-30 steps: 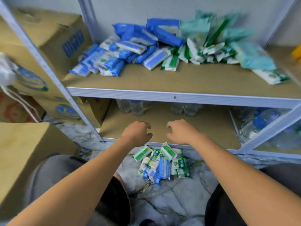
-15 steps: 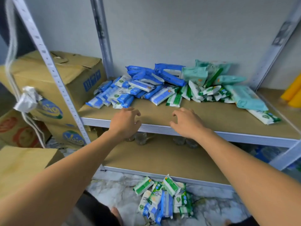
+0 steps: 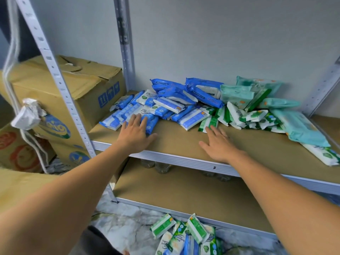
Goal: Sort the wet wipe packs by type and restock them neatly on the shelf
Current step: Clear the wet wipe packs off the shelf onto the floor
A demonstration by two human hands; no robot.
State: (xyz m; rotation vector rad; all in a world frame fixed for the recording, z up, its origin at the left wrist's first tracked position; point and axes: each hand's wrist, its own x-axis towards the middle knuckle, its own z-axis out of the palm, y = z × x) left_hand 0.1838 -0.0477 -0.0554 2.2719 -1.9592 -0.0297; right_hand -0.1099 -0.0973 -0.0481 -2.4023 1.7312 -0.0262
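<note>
Over the upper shelf board [image 3: 184, 142], from the head camera, I see both hands reaching in, palms down. Left hand [image 3: 136, 131] has its fingers spread and straight, with the fingertips resting on the blue packs [image 3: 165, 105] at the board's left end. Its thumb is out over the board near the front edge, and it grips nothing.

Right hand [image 3: 219, 144] lies flat too, fingers straight and slightly apart. The tips just meet a green pack [image 3: 208, 124] at the front of the heap, and it pinches nothing.

Behind that, green-and-white packs [image 3: 239, 116] tumble together mid-board. Teal packs [image 3: 237, 93] sit at the back and run down towards the right end. So it's blue to the left, green and teal to the right, all loose and overlapping near the back wall.

Down below, floor packs [image 3: 184, 234] lie heaped just in front of the lower shelf [image 3: 184, 196]. Clear bottles [image 3: 161, 167] show under the upper board. Cardboard boxes [image 3: 64, 89] stand left of the rack.
</note>
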